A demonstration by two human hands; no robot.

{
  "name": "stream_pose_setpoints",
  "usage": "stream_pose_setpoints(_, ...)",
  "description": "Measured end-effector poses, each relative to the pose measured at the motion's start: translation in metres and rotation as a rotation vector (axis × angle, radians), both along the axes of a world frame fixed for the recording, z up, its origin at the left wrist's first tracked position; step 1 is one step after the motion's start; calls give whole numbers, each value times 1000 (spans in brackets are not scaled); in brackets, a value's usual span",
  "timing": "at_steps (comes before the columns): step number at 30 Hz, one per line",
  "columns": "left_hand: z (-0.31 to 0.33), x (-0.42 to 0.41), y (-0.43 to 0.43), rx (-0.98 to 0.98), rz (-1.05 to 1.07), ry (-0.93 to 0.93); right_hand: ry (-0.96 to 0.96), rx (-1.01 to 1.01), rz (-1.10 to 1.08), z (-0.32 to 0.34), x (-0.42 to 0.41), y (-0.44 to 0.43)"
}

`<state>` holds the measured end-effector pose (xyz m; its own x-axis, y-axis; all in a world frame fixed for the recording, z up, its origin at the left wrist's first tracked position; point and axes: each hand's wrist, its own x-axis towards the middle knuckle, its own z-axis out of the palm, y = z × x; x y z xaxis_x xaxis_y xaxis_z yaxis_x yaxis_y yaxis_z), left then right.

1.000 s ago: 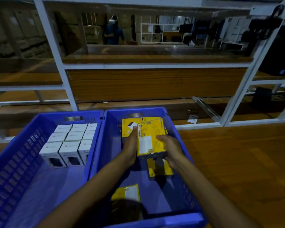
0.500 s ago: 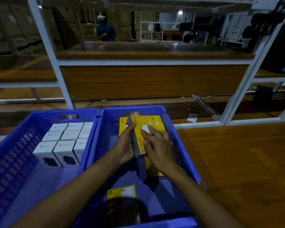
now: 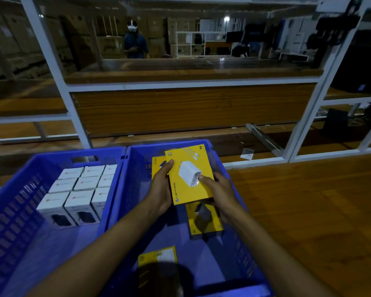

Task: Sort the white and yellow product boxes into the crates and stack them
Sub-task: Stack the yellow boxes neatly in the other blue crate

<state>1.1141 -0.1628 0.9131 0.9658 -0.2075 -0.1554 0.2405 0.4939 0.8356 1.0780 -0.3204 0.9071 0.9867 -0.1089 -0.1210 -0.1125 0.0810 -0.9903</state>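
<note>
Since the frame half a second earlier, the yellow box (image 3: 189,174) has been turned from edge-on to face-up, so that the printed charger is now presented to the camera. The box is held over the far half of the right crate (image 3: 129,189), clear of its floor. It is grasped from both sides. The left hand (image 3: 160,189) is wrapped round the left edge, with the thumb on the upper corner. The right hand (image 3: 223,191) pinches the right edge, with the thumb pressed on the face.

A rear yellow box (image 3: 157,166) appears to stand against the far wall, just behind the held one. A flat yellow box (image 3: 204,219) lies below the right wrist, and a near yellow box (image 3: 159,258) lies by the near wall. The white boxes (image 3: 79,189) are packed in tidy rows in the left crate (image 3: 15,200).

Judgement: placement is the step in hand. The box should be squared to the rear one, lowered against it with the faces matched, and let go only once seated.
</note>
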Motion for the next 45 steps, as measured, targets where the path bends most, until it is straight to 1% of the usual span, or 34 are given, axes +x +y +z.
stream_pose_setpoints(2,-1,0,3,41,7,-13,25,13,40,3,-3,0)
stream_pose_setpoints(6,-7,8,10,187,134,-63,38,44,137,8,-9,3)
stream_pose_setpoints(9,-1,12,19,181,219,-110,-22,45,188,10,-11,1)
stream_pose_setpoints(10,1,14,23,176,257,-105,-45,57,182,11,-11,0)
stream_pose_setpoints(12,4,18,33,184,301,-111,-75,100,91,11,-8,-5)
stream_pose_setpoints(14,3,22,41,234,257,-134,-83,153,-61,12,-3,-9)
stream_pose_setpoints(17,7,15,39,377,60,-206,-75,176,-217,12,2,-18)
stream_pose_setpoints(19,4,13,35,483,-93,-247,-58,128,-200,10,4,-22)
stream_pose_setpoints(21,2,10,31,556,-162,-292,-61,58,-125,8,4,-22)
stream_pose_setpoints(23,2,8,28,560,-88,-302,-66,67,-117,8,4,-21)
stream_pose_setpoints(25,4,8,26,495,70,-277,-17,160,-144,10,5,-23)
stream_pose_setpoints(26,5,8,26,441,137,-257,34,205,-126,11,5,-23)
stream_pose_setpoints(28,5,10,26,336,214,-211,136,237,-5,11,4,-22)
stream_pose_setpoints(30,2,14,27,287,219,-186,167,222,114,11,1,-17)
stream_pose_setpoints(32,0,15,25,291,183,-173,143,188,168,11,-2,-12)
stream_pose_setpoints(34,-2,15,24,318,115,-165,136,152,158,9,-1,-10)
stream_pose_setpoints(38,-2,14,26,379,-37,-140,99,130,71,1,4,-15)
stream_pose_setpoints(40,-4,13,27,449,-87,-137,45,47,80,-2,5,-16)
stream_pose_setpoints(43,-5,9,29,632,-140,-193,-41,-143,104,-11,11,-12)
stream_pose_setpoints(45,-4,8,31,724,-151,-215,-57,-244,109,-17,15,-11)
